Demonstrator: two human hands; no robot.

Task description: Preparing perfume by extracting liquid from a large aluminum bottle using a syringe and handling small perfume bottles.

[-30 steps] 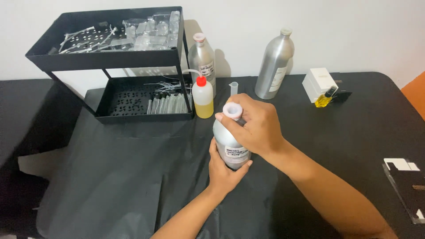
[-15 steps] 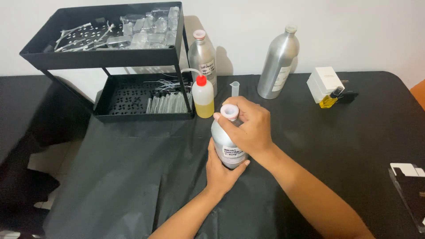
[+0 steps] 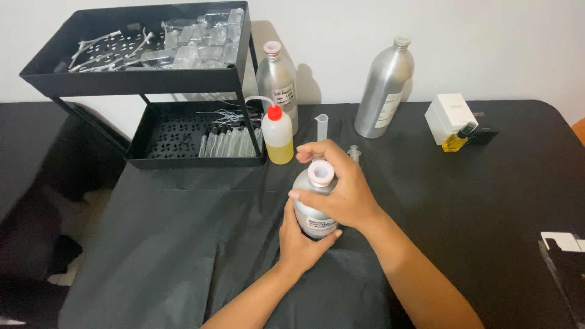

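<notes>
Centrally, a metal bottle (image 3: 315, 210) with a pink-rimmed mouth stands upright on the black-covered counter (image 3: 487, 201); the left hand (image 3: 300, 240) cups its base, fingers closed around it; the right hand (image 3: 341, 192) grips its shoulder, fingers curled; a yellow squeeze bottle (image 3: 278, 135) and black rack (image 3: 183, 131) stand behind.

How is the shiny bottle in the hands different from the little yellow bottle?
The silver bottle is metal, wide and held by both hands, left hand low, right hand near its pink-rimmed neck. The yellow squeeze bottle is see-through plastic, smaller, red-capped with a thin spout, and stands untouched. Both stand upright.
</notes>
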